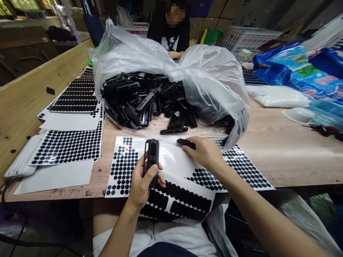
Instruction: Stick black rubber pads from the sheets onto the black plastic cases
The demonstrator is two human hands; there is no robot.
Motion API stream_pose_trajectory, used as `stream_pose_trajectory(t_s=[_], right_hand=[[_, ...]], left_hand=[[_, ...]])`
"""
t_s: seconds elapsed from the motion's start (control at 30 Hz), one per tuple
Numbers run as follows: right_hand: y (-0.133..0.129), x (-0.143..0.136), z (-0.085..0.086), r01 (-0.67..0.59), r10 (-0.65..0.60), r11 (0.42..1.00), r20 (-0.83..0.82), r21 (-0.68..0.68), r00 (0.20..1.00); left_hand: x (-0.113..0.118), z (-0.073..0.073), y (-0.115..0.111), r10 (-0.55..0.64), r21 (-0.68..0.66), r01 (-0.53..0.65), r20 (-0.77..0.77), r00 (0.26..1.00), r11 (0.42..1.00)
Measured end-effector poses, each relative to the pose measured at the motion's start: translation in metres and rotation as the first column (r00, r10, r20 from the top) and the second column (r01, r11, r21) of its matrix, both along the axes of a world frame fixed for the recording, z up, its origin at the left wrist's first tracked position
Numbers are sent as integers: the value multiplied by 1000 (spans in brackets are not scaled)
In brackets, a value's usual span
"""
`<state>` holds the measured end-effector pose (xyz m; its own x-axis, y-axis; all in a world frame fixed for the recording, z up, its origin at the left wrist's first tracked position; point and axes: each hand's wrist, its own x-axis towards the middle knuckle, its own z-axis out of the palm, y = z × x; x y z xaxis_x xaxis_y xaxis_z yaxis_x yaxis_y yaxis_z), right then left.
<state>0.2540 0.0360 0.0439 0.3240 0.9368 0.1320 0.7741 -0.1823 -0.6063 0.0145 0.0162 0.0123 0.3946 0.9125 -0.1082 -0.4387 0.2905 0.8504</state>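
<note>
Stretching out beneath and beyond your left grip (pixel 142 182) and right grip (pixel 205 152) is the wood-toned surface (pixel 289 150), and ahead of both grips sits a big translucent plastic bag (pixel 214 67). Its mouth opens toward you, probably so the heap of black casings (pixel 146 101) inside lies in easy reach. Directly under both grips is a dotted sheet (pixel 122 169); well to the left of your left grip lie layered sheets (pixel 71 142), likely placed there to clear your arms. Nearer your body, just below the left grip, a curled sheet (pixel 184 200) with larger black shapes bends over the edge, seemingly for closeness. Your left grip is wrapped around one casing (pixel 153 157), upright, thumb across its lower part, which presumably steadies it and leaves its upper part exposed. Your right grip pinches a dark elongated piece (pixel 187 143), apart from that casing and to its right; what exactly it is, you cannot tell.
</note>
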Motion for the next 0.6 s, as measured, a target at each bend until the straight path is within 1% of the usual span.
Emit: stream_pose_trajectory(t_s=[0.03,0.07,0.1,0.13,0.17,0.2,0.23,0.27,0.3,0.33,0.37,0.4,0.43,0.47,0.5,0.53,0.57,0.6], right_hand=[[-6,2,0,13,-13,1000,-29,13,1000],[-13,3,2,30,-26,999,-107,36,994],[-20,1,5,44,-30,998,-246,54,969],[-26,-3,9,48,-21,998,-427,52,904],[-32,-8,13,34,-8,999,-616,31,788],[-36,-15,18,-3,0,1000,-771,-3,636],[-39,-22,21,-58,-2,998,-872,-35,489],[-41,-31,24,-120,-7,991,-924,-57,383],[-43,-40,25,-171,-4,983,-951,-60,310],[-43,-49,25,-212,9,976,-965,-49,263],[-43,-59,24,-248,32,968,-971,-28,238],[-41,-68,23,-281,67,960,-969,-3,237],[-39,-76,20,-302,118,953,-956,32,268],[-37,-83,18,-312,181,947,-925,72,335],[-34,-87,15,-306,243,945,-868,112,433],[-31,-89,12,-289,290,946,-784,148,548],[-29,-87,9,-262,309,949,-683,175,662],[-29,-82,7,-235,298,955,-577,184,761]], left_hand=[[1,1,0,16,-7,-16,-1,1000,1000],[1,2,0,32,-13,-32,0,999,999],[2,2,0,45,-21,-45,0,999,999],[2,2,0,58,-27,-58,0,998,998],[3,2,0,69,-33,-69,-5,998,997],[4,2,0,79,-38,-79,-13,997,996],[4,2,0,87,-42,-88,-23,996,995],[5,2,0,94,-48,-95,-34,995,994],[6,1,0,103,-55,-106,-40,994,993],[6,1,0,110,-65,-113,-44,993,991],[6,0,-1,112,-75,-115,-44,993,991],[5,-1,-1,106,-82,-109,-41,994,991],[3,-2,-1,89,-83,-92,-37,995,992],[1,-3,-1,66,-82,-68,-32,997,994],[-2,-3,-1,42,-79,-44,-28,999,996],[-4,-3,0,20,-76,-22,-26,999,997],[-6,-3,1,5,-76,-7,-28,1000,997],[-8,-3,3,-5,-72,3,-28,1000,997]])
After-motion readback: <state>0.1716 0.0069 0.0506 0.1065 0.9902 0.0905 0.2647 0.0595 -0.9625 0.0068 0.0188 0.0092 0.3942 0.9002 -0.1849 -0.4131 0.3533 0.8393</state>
